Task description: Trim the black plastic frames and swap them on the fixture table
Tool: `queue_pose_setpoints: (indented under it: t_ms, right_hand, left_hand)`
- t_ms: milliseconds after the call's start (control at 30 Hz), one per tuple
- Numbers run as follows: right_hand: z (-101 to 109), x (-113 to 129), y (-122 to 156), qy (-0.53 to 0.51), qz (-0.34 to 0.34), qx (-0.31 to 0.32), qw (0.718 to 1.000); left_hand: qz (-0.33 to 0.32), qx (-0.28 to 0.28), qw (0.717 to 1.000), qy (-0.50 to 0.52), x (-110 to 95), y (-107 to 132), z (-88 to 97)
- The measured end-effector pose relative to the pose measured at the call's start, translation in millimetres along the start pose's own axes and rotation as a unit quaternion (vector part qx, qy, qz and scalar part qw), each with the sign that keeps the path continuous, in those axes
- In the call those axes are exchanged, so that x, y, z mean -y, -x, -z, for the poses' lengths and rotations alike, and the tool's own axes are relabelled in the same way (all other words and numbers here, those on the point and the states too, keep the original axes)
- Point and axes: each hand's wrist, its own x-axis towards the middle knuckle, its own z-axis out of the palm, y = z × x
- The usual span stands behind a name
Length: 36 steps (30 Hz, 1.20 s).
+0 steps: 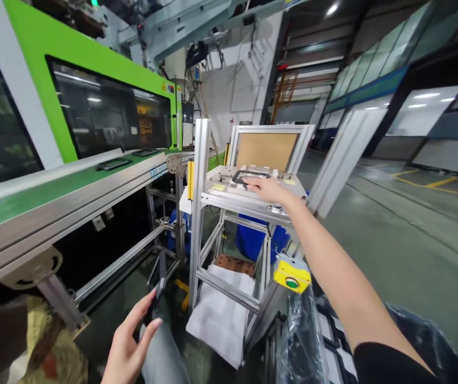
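My right hand (264, 188) reaches out to the aluminium work stand (221, 201), with its fingers laid on a black frame-shaped part (248, 176) that rests in the fixture on top. My left hand (130, 344) is low in front of me, fingers curled round a thin dark flat piece (157, 292) held upright between thumb and fingers. Two more black frame parts (112, 164) lie on the green conveyor belt (29, 194) to my left.
A green and white moulding machine (72, 90) runs along the left behind the conveyor. A yellow box with a green push button (291, 274) hangs on the stand. Blue bins (252, 240) sit under it. Plastic-wrapped black parts (324, 336) lie at bottom right.
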Motion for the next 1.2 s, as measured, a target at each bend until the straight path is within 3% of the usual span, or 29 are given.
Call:
queue_pose_setpoints:
  t_ms: [100,200,300,367,467,600,933,1100,1200]
  right_hand:
    - [-3.5,-3.5,-2.0,0.012,-0.008,0.040,0.999]
    - [-1.6,0.1,-1.0,0.022,-0.006,0.065,0.998]
    - [-1.2,0.5,0.8,0.023,0.004,0.080,0.997]
    - [-0.9,-2.2,1.0,0.020,0.005,0.088,0.996]
    - [1.7,-8.2,-3.9,0.017,-0.007,0.097,0.995]
    - [5.5,-11.4,-10.2,0.013,-0.007,0.105,0.994]
    - [4.2,-10.9,0.3,-0.009,-0.003,0.080,0.997]
    - [4.8,-12.1,-1.1,-0.010,0.000,0.066,0.998]
    - [4.2,-12.8,2.9,-0.006,-0.009,0.056,0.998]
  left_hand:
    - [-0.028,0.047,0.998,0.042,-73.9,-34.5,-21.5]
    - [-0.066,0.067,0.990,0.105,-135.2,-68.3,-35.8]
    - [-0.121,0.042,0.972,0.198,-179.5,-98.1,-50.9]
    - [-0.133,0.018,0.954,0.269,-197.5,-114.1,-62.6]
    - [-0.115,-0.013,0.934,0.338,-209.7,-132.6,-79.8]
    - [-0.093,-0.044,0.927,0.362,-210.5,-149.5,-99.4]
    - [-0.118,-0.003,0.884,0.453,-213.4,-199.6,-147.6]
    - [-0.174,-0.031,0.861,0.477,-227.0,-221.2,-147.4]
    - [-0.187,-0.024,0.865,0.464,-226.9,-228.6,-140.5]
